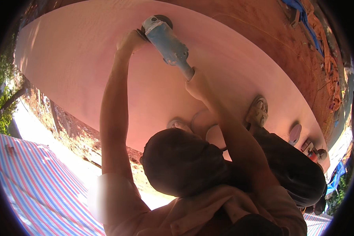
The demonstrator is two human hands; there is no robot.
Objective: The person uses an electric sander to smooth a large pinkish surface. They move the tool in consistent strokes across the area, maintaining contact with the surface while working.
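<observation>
An angle grinder (167,41) with a worn blue-grey body lies across the far part of a large, smooth, pinkish slab (78,74). Its dark round disc (165,19) is at the slab's surface. My left hand (130,42) is closed around the side handle by the grinder's head. Farther back, my right hand (198,82) wraps round the narrow rear end of the body. Both arms reach forward, and the fingers are partly hidden by the grip.
My sandalled foot (258,110) rests on the slab. Near my knees lie round discs (216,137). At the right are an oval pad (295,133) and a small red tool (314,155). Striped sheeting (35,181) spreads at the left; reddish ground (263,35) borders the far edge.
</observation>
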